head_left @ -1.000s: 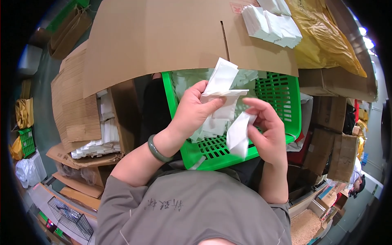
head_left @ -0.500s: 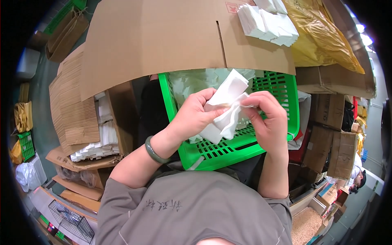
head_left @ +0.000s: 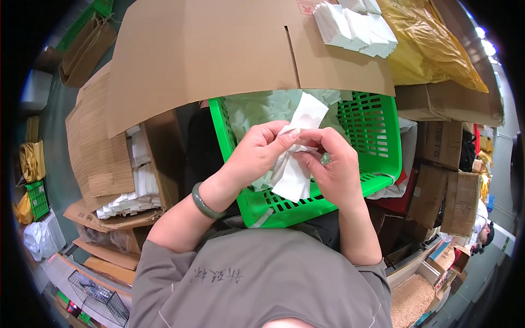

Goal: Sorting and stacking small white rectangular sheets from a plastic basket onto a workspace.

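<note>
Over the green plastic basket (head_left: 219, 128), both hands hold a soft white strip, like folded paper or thin cloth (head_left: 310, 109), bunched at its middle. My left hand (head_left: 252, 156) pinches it between thumb and fingers. Opposite it, my right hand (head_left: 336, 167) also closes on the middle, fingertips nearly meeting the left thumb. One end of the strip points up and away; the other hangs down toward my lap. Inside the basket lie many pale, whitish pieces (head_left: 257, 104). My fingers partly hide how the middle is folded.
A cardboard sheet (head_left: 208, 49) covers the far side, bearing stacks of folded white pieces (head_left: 355, 30) beside a yellow plastic bag (head_left: 426, 49). At left, a carton (head_left: 164, 158) holds more white pieces. Brown boxes (head_left: 462, 202) stand at right, near a bin of tan pellets (head_left: 415, 298).
My right hand has moved left and inward, closing on the strip's middle beside my left hand. The loose crumpled part is now gathered, and the lower end hangs flatter and lower.
</note>
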Motion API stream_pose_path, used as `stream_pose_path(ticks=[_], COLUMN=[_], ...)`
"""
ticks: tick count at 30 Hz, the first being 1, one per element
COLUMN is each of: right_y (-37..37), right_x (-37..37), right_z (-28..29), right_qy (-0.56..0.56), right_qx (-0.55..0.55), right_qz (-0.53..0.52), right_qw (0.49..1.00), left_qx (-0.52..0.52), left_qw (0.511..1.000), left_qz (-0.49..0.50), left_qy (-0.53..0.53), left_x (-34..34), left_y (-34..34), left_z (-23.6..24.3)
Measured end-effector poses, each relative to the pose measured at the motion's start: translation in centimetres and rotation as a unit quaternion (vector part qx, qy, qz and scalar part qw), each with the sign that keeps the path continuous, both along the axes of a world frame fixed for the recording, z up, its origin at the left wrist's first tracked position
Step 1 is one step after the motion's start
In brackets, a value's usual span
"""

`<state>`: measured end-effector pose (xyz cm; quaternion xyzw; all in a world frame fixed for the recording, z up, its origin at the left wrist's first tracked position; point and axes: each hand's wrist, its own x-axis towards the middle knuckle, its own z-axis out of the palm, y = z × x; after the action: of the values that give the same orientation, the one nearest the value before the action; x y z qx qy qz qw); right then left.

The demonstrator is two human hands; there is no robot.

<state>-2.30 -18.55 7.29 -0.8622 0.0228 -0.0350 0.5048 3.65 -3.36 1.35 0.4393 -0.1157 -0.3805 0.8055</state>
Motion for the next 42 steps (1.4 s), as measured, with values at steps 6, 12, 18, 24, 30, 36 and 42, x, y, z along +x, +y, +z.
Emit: stream_pose_path(ticks=[6,12,18,24,30,36,42], right_y=[-0.8,-1.1,-1.4,-2.0,-2.2,-2.4,-5.4], right_x=[0.1,0.0,0.0,0.5,0.3,0.2,-0.5], right_z=[-0.3,-0.4,0.4,0.8,-0.2,-0.3,1.2], right_qy=[-0.017,-0.019,0.048,0.004,0.022,-0.043,0.137], right_qx=[-0.099,-0.127,-0.076,-0.004,-0.036,-0.005,0.263], right_qz=[-0.003,0.004,0.026,0.068,0.021,0.049,0.002], right_qw=[0.995,0.992,0.996,0.998,0.999,0.998,0.955], left_qx=[0.009,0.028,0.031,0.088,0.017,0.053,0.073], left_qw=[0.999,0.999,0.999,0.994,0.996,0.991,0.992], left_qz=[-0.009,-0.019,0.004,-0.04,-0.084,-0.044,-0.02], left_qy=[-0.045,-0.039,-0.031,-0.046,0.029,0.113,0.097], left_x=[-0.3,-0.5,-0.5,-0.7,-0.2,0.4,0.4], left_y=[0.0,0.0,-0.3,-0.2,0.4,0.4,0.0], left_z=[0.0,-0.3,0.1,0.2,0.7,-0.4,0.1])
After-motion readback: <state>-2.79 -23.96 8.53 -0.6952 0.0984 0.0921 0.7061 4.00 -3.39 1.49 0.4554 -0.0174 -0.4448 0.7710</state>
